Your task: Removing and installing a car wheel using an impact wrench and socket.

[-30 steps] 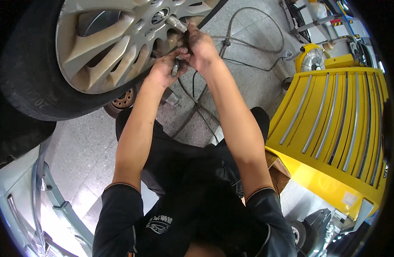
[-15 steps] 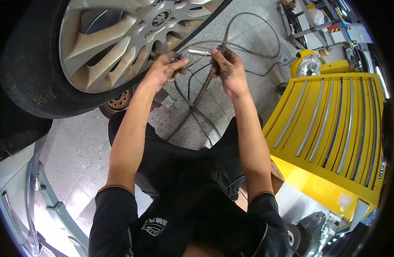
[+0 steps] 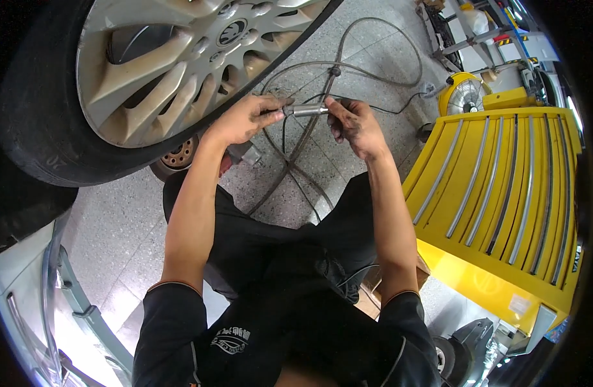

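A silver cylindrical metal socket (image 3: 306,111) lies level between my hands, above the floor. My left hand (image 3: 245,120) pinches its left end between thumb and fingers. My right hand (image 3: 359,127) grips the right end with the thumb and fingertips; dark smudges cover its fingers. Just under my left wrist shows a grey metal power tool (image 3: 247,155) with a red part, mostly hidden by my forearm. Above and left of my left hand stands a large car wheel (image 3: 180,71) with a pale, dirty alloy rim and black tyre.
Grey hoses (image 3: 301,145) cross and loop over the speckled floor. On the right is a yellow tool cabinet (image 3: 461,168), with a yellow fan (image 3: 464,97) beyond it. A rusty brake disc (image 3: 180,157) sits beneath the tyre. A grey metal stand (image 3: 83,309) is at lower left.
The socket has come down slightly and now spans from hand to hand. My right hand has moved right and lower, and my left hand sits a little lower.
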A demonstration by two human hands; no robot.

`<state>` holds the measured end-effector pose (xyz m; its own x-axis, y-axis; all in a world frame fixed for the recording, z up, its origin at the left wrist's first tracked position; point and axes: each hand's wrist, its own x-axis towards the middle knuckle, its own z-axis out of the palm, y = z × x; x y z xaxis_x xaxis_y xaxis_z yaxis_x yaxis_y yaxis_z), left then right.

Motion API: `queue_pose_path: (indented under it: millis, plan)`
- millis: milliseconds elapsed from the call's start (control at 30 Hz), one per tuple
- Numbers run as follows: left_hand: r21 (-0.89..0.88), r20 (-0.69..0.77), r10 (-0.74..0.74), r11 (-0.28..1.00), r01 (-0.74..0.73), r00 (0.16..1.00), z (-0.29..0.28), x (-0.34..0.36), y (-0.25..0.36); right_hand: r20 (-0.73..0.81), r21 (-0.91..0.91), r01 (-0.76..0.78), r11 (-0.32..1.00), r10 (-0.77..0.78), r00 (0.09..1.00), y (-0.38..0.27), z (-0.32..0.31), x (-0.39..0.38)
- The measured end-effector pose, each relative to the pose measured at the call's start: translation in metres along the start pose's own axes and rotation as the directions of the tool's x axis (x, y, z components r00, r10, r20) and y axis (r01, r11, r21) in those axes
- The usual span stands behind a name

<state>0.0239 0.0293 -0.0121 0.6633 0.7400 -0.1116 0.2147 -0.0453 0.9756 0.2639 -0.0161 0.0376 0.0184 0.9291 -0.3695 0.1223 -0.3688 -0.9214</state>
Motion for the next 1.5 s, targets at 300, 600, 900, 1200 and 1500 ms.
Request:
queue_pose_path:
  millis: [300, 600, 900, 1200, 1500]
  plan:
    - [0.077, 0.095, -0.155, 0.986, 0.148, 0.983, -0.012, -0.016, 0.013, -0.030, 0.302, -0.148, 0.942, 0.165, 0.986, 0.029, 0.025, 0.003]
    - [0.211, 0.218, -0.081, 0.977, 0.035, 0.973, -0.016, -0.025, 0.014, 0.061, 0.251, -0.204, 0.946, 0.195, 0.979, 0.033, 0.037, 0.002]
    - [0.183, -0.106, 0.031, 0.983, -0.011, 0.994, -0.012, -0.025, 0.015, -0.021, 0.530, -0.138, 0.837, 0.175, 0.984, 0.037, 0.056, -0.017]
    - [0.151, -0.092, 0.178, 0.975, -0.163, 0.980, -0.008, -0.024, 0.009, 0.148, 0.586, -0.248, 0.771, 0.199, 0.969, 0.046, 0.053, -0.020]
    - [-0.659, -0.495, -0.062, 0.677, -0.327, 0.867, 0.001, -0.020, 0.027, 0.212, 0.878, -0.048, 0.476, -0.297, 0.931, -0.003, 0.104, -0.018]
